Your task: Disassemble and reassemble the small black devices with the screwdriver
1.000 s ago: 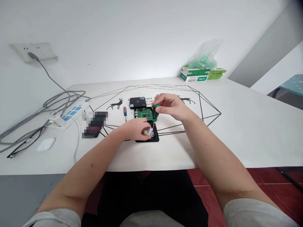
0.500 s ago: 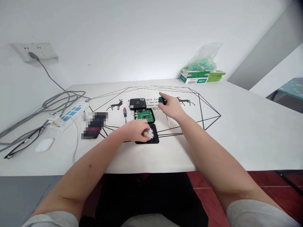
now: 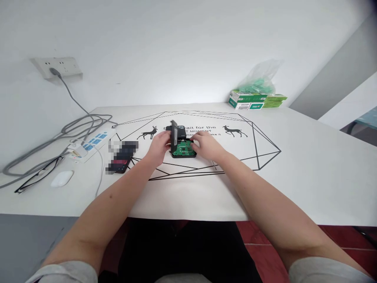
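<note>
A small black base with a green circuit board inside lies on the white table mat. My left hand grips a black cover, standing it on edge at the base's left side. Fingers of my right hand grip the base's right edge. A second closed black box sits just behind them. No screwdriver shows in either hand.
A power strip with grey cables lies at the left, with a white mouse nearer me and a blurred dark phone beside my left hand. Green boxes under a plastic bag stand at the back right. The table's front edge is close.
My right hand put down the green-handled screwdriver and came to the base. My left hand lifted the black cover from the mat and carried it up to the base's left side.
</note>
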A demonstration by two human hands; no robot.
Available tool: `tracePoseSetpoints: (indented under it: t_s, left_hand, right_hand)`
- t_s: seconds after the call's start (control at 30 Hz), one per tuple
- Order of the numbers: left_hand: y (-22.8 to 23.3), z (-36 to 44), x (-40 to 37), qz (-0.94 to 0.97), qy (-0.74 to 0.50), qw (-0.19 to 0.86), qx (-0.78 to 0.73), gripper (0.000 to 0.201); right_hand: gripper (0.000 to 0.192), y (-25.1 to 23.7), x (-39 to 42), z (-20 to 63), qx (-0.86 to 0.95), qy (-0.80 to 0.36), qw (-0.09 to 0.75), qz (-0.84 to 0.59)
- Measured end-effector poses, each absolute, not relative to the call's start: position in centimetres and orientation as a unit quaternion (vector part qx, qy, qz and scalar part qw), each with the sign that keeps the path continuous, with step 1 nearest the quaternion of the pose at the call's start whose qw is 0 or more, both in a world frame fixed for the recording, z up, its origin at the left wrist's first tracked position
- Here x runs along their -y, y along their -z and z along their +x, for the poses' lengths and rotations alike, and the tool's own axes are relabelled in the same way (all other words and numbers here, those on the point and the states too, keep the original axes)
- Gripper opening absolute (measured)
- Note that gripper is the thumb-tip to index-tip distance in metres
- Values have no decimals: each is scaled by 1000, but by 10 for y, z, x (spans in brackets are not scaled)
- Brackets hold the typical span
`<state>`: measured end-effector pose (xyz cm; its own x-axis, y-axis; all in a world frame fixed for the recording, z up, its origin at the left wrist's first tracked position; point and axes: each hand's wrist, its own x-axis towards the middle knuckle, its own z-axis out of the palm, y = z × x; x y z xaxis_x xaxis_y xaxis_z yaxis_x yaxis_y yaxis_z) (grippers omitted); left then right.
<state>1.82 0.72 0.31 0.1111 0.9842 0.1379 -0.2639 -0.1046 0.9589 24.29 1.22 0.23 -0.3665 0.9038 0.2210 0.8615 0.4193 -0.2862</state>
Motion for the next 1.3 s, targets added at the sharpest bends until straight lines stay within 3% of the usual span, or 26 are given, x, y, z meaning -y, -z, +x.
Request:
tracePoseSetpoints:
  t_s: [0.1,0.2,0.33,0.4,0.53,0.63,0.7,0.8,0.9,1.0,1.13,1.3]
  left_hand:
    - [-5,13,-13,408,-599,600,-338,34]
    - [-6,10,-15,366,-616,620,-321,30]
    - [-6,8,-14,351,-618,633,-307,26]
    - [-6,9,-13,351,-616,639,-298,26]
    - [-7,14,-9,378,-600,644,-286,31]
    - [-4,21,-3,428,-565,641,-294,36]
    - [-1,26,0,454,-545,639,-297,38]
    - [1,26,1,494,-514,632,-305,41]
    - [-2,12,-5,588,-449,585,-333,43]
    - [-9,-11,-14,695,-398,420,-427,37]
    - [-11,-28,-18,747,-343,296,-487,57]
    - [-4,-23,-13,848,-177,276,-416,92]
  right_hand:
    - [22,-1,-4,231,901,-121,155,-387]
    - [15,2,1,224,914,-108,126,-371]
    - [35,-1,1,228,916,-163,128,-342]
    - [43,-5,-3,234,895,-180,170,-370]
    - [49,-7,-12,244,794,-185,356,-457]
    - [72,-1,-17,245,762,-310,408,-395]
    - [95,4,-18,242,753,-391,396,-351]
    - [100,9,-18,239,749,-439,372,-328]
    - [94,8,-19,245,776,-379,363,-351]
    - [91,5,-22,255,815,-275,325,-393]
    - [89,4,-23,257,845,-241,241,-411]
    - [89,5,-18,251,861,-233,178,-415]
